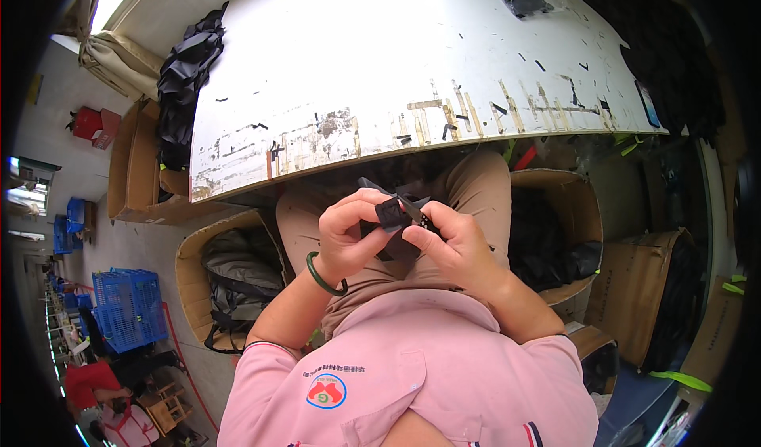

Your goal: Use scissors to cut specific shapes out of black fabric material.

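Over my lap, both hands are close together on a piece of black fabric (389,214). My left hand (349,229) pinches it between thumb and fingers; a green bangle (320,276) circles that wrist. My right hand (460,245) is closed around a small dark tool with light dots (422,221), held against the fabric's right side. Its working end is partly hidden, so its exact kind does not show. More black cloth hangs below the hands, between my knees.
A worn white table (380,51) with tape strips and black scraps stands ahead. Black fabric is heaped at its left end (186,82) and right end (674,51). Cardboard boxes holding dark goods flank my legs (190,249) (594,209). Blue crates (127,308) and a person in red (91,387) are left.
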The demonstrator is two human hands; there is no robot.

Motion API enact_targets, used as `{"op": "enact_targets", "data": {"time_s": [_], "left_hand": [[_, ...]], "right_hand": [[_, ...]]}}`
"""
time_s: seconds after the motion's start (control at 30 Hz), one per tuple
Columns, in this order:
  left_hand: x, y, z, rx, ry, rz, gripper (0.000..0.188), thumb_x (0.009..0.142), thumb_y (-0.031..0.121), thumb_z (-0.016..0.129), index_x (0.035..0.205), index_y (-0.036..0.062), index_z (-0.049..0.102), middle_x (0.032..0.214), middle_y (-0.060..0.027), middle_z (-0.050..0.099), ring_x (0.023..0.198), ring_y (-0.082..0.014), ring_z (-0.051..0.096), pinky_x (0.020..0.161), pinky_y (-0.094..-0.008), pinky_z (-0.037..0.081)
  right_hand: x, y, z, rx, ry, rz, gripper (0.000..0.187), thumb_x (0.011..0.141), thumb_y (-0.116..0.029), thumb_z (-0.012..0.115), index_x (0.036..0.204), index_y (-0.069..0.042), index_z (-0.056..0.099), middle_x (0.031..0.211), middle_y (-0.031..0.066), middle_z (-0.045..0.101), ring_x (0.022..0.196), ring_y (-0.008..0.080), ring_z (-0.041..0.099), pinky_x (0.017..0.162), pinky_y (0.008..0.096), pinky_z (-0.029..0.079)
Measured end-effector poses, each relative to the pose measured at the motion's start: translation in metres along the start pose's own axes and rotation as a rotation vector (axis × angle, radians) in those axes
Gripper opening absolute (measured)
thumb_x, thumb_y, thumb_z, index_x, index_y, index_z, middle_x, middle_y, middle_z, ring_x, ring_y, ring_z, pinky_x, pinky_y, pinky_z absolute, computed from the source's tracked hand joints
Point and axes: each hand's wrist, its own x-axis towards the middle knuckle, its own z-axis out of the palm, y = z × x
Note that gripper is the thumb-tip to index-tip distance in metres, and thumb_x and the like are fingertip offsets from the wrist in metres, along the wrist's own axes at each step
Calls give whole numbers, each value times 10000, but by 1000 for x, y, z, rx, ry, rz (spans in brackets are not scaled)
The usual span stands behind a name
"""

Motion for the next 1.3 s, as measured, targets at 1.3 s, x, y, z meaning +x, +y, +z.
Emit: {"op": "enact_targets", "data": {"time_s": [1.3], "left_hand": [[20, 8, -27, -207, -498, -324, 78, 801, 14, 721, 865, -13, 685, 930, -108, 705, 864, -178, 656, 793, -295, 499]], "right_hand": [[8, -24, -44, -559, -367, -125, 302, 879, -261, 736, 832, -18, 563, 602, 147, 523, 504, 302, 491, 497, 372, 390]]}}
